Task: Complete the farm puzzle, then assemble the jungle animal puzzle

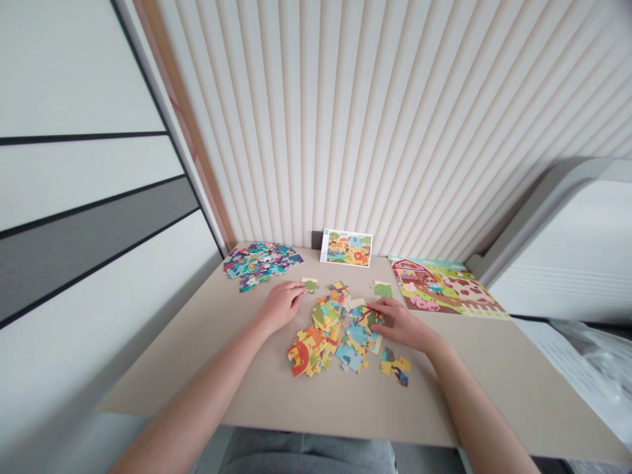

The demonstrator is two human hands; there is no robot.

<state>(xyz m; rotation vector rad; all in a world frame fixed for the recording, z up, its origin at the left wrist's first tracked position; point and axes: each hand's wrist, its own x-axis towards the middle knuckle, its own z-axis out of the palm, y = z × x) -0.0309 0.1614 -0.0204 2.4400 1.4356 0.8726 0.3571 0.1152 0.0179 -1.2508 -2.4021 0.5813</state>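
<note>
My left hand [284,305] is closed at the left of the pile, its fingertips on the edge of a green puzzle piece [311,286] with a pale border. Over the pile's right side, my right hand [399,322] has its finger and thumb around a multicoloured puzzle piece [369,318]. Between the hands lies a heap of loose puzzle pieces [326,316], mostly yellow, orange and blue, partly overlapping. A separate green puzzle piece [382,288] rests above my right hand. Below that hand are a few yellow and dark puzzle pieces [395,365].
A picture card [346,248] of animals leans upright against the ribbed wall [296,131]. At the back left of the table [197,368] is another heap of purple and teal puzzle pieces [261,262]. An assembled farm puzzle [444,287] lies at the back right. Clear plastic [597,359] sits beyond the right edge.
</note>
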